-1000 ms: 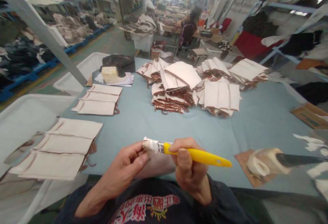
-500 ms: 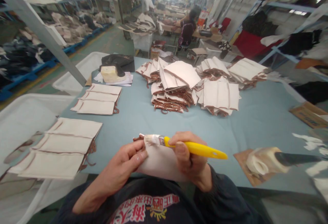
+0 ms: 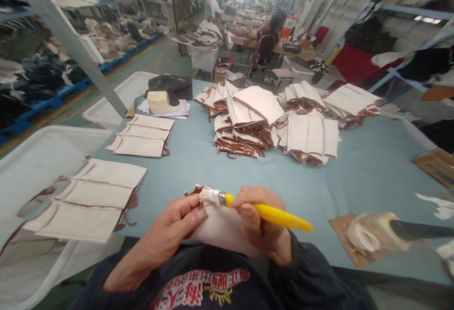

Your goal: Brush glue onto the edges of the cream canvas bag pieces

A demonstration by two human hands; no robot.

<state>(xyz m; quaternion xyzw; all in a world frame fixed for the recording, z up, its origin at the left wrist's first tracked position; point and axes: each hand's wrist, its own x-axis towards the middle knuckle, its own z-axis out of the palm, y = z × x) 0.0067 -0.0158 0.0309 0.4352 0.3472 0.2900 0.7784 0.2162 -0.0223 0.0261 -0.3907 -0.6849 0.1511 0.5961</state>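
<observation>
A paintbrush (image 3: 275, 215) with a yellow handle is gripped in my right hand (image 3: 260, 220). Its white-coated bristles press on the top left corner of a pale fabric piece (image 3: 223, 229), close to my left fingertips. Thumb and fingers of my left hand (image 3: 180, 222) pinch that piece along its left side, where a brown edge shows. The piece is held up in front of my chest at the table's near edge; its lower part is partly hidden by my right hand.
Pale pieces with brown edging are stacked in piles (image 3: 248, 116) at the table's back; more lie at left (image 3: 95, 192). An open-mouthed glue container (image 3: 369, 234) rests on brown board at right. White bins (image 3: 53, 140) stand left. A seated person (image 3: 266, 45) works farther back.
The brush has tilted a little, its handle end lower, with the bristles still at the fabric's corner. My view has shifted slightly, so the table appears farther right.
</observation>
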